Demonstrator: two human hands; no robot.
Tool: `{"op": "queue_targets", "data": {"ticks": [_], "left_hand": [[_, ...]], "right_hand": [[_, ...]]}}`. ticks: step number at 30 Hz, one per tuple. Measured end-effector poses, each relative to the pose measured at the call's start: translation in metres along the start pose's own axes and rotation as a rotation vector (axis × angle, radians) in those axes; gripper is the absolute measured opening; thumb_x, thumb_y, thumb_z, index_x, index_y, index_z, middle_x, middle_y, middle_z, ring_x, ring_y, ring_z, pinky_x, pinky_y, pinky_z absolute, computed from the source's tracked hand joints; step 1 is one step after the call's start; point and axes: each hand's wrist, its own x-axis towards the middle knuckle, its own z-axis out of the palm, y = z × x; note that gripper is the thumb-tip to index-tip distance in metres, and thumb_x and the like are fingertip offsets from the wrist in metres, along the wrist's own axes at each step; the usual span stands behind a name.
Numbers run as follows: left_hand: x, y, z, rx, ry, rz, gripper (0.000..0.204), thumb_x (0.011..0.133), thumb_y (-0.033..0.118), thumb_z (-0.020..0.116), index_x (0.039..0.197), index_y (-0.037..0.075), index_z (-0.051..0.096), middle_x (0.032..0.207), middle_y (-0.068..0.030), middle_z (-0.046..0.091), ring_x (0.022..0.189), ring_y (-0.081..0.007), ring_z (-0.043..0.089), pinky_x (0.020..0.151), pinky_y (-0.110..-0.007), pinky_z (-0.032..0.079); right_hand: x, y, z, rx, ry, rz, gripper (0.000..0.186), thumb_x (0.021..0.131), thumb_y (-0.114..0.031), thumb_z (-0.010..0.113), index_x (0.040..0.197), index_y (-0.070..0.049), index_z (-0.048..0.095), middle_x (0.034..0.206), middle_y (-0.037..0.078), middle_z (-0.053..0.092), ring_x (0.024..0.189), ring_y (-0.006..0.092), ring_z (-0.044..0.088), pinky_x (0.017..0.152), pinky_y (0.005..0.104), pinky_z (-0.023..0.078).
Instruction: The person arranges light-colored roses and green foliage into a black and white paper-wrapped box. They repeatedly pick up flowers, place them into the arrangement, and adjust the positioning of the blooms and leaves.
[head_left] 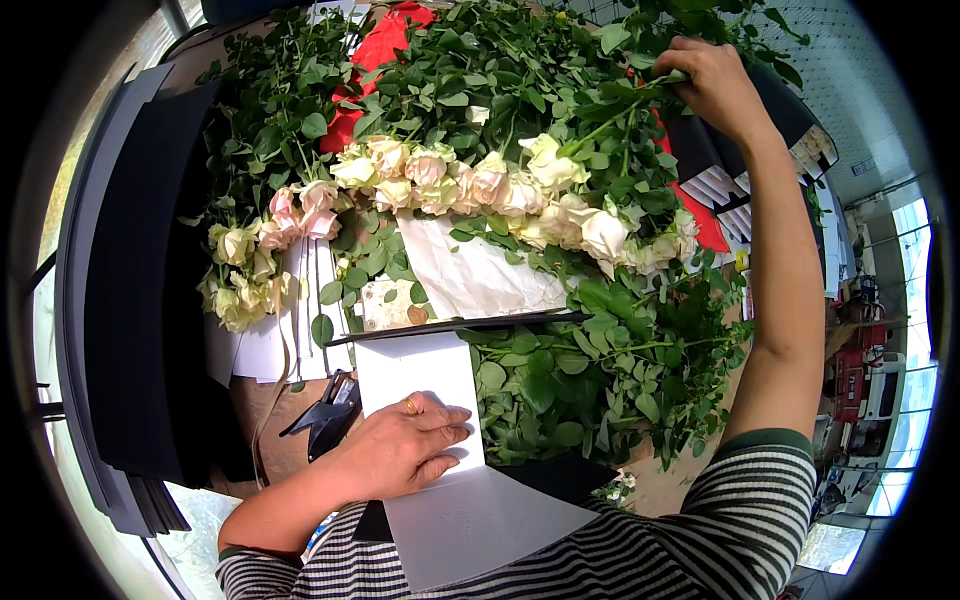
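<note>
My left hand (pixel 415 440) lies with its fingers stretched out on a white folded sheet (pixel 415 375), close to my body; a ring is on one finger. At the far right my right hand (pixel 710 85) is closed around the stem of a cream rose (pixel 553 168), whose head points down to the left, over the other blooms. A row of cream and pale pink roses (pixel 428 172) lies across the middle, with their leafy stems (pixel 490 60) spread behind them. Beside my left hand is a black hand tool (pixel 332 415), partly hidden by the wrist.
Tall black sheets (pixel 140 290) stand at the left. White crumpled paper (pixel 470 265) lies below the roses, above a thin dark edge (pixel 460 326). Loose green foliage (pixel 570 385) covers the near right. Red wrapping (pixel 375 60) shows among the stems.
</note>
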Motion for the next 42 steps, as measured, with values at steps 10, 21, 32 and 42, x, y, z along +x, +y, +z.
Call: {"op": "queue_targets", "data": {"ticks": [10,21,32,42], "left_hand": [[0.0,-0.006,0.0,0.011,0.04,0.063,0.039,0.08,0.019,0.072,0.114,0.003,0.066,0.118,-0.0091,0.065,0.099,-0.0267,0.059,0.088,-0.036,0.05],[-0.005,-0.014,-0.021,-0.559,0.035,-0.238,0.069,0.083,0.018,0.073,0.141,0.001,0.038,0.126,-0.0138,0.055,0.108,-0.0216,0.058,0.09,-0.033,0.05],[-0.017,-0.011,-0.006,-0.336,0.092,0.022,0.031,0.084,0.029,0.071,0.097,0.002,0.067,0.089,-0.0122,0.062,0.091,-0.0305,0.056,0.079,-0.04,0.046],[-0.025,0.003,-0.012,-0.138,0.026,0.026,0.03,0.077,0.021,0.075,0.103,0.006,0.07,0.096,-0.007,0.059,0.088,-0.0275,0.057,0.081,-0.039,0.049]], "right_hand": [[-0.059,-0.002,-0.009,0.763,0.013,0.333,0.027,0.094,-0.01,0.06,0.121,-0.01,0.065,0.087,0.002,0.067,0.084,0.0105,0.061,0.08,0.028,0.049],[-0.13,-0.139,-0.102,1.203,-0.314,0.23,0.017,0.086,-0.003,0.056,0.098,0.003,0.066,0.073,0.005,0.06,0.06,0.0097,0.055,0.051,0.021,0.036],[-0.187,-0.219,-0.017,1.431,-1.023,0.063,0.048,0.066,0.014,0.047,0.106,-0.002,0.067,0.076,0.008,0.063,0.071,0.0189,0.062,0.065,0.0291,0.049],[-0.098,-0.101,0.007,1.331,-0.336,0.444,0.02,0.092,-0.015,0.061,0.104,0.0,0.066,0.09,0.008,0.067,0.08,0.0127,0.063,0.072,0.0283,0.05]]}}
